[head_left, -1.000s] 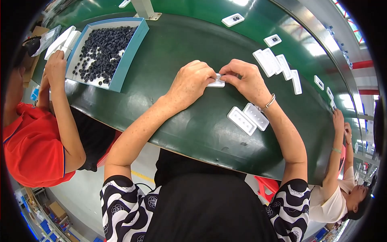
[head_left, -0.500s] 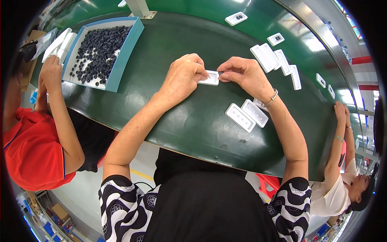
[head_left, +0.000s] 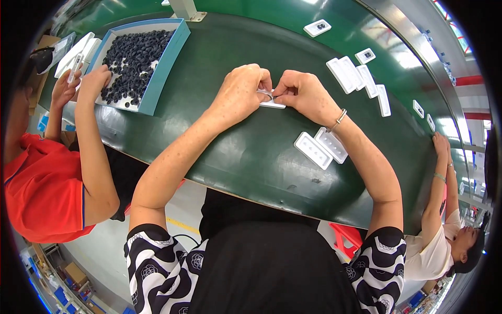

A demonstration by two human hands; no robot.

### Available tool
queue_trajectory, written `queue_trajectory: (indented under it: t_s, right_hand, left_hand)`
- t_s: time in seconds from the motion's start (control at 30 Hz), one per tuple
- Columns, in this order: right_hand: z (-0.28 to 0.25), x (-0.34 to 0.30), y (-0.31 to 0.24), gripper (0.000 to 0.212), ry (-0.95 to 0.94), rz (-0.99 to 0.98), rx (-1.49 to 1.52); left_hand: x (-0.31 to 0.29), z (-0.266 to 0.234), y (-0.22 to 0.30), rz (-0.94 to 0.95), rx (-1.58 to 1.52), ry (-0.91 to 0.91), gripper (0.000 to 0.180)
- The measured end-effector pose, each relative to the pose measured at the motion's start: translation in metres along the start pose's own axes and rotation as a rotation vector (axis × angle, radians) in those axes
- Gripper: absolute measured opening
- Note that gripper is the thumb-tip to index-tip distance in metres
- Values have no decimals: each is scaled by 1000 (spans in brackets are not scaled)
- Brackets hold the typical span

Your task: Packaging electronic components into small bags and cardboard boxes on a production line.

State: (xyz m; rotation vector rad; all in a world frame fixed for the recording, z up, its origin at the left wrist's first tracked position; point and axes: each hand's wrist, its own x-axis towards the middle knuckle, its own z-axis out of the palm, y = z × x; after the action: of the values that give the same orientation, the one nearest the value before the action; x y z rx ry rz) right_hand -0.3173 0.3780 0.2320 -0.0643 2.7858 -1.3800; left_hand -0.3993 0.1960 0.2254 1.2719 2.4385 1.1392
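My left hand (head_left: 240, 90) has its fingers closed at the left end of a small white plastic tray (head_left: 275, 105). From the other side, my right hand (head_left: 309, 98) pinches at a small black piece (head_left: 271, 97) over the tray's hollow. The fingertips of both hands nearly meet there and hide most of the piece and of the tray. Two more white trays lie near my right wrist: a tray with a row of small pegs (head_left: 313, 150) and another tray (head_left: 331, 144) partly under the wrist.
A blue-edged box (head_left: 166, 68) of small black round parts stands at the left. Several white trays (head_left: 345, 75) lie at the right; farther trays, such as one (head_left: 317, 27) on the belt, hold dark parts. A person in red (head_left: 52, 193) works left, another person (head_left: 436, 235) right.
My right hand has moved left, bringing the black piece over the tray, and my left fingers have shifted up. The co-worker at the left now reaches into the box and holds up a white tray.
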Motion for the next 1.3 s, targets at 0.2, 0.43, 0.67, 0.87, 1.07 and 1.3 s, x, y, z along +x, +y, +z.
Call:
queue_trajectory:
  t_s: [0.2,0.43,0.67,0.87,1.07,1.3]
  right_hand:
    - [-11,5,-9,10,-131,90,38]
    - [-18,7,-1,9,-227,16,48]
    - [-7,2,5,7,-92,-62,-44]
    - [-5,1,1,16,-78,-29,22]
    - [-21,-1,17,19,-66,33,77]
    - [8,1,4,14,54,-7,-223]
  left_hand:
    - [-1,1,-2,-6,-20,14,7]
    - [-3,0,-2,0,0,9,6]
    - [-3,4,1,14,-5,30,7]
    - [-4,2,3,20,75,29,7]
    - [-3,-2,9,32,19,-38,7]
    - [-4,11,7,32,56,43,5]
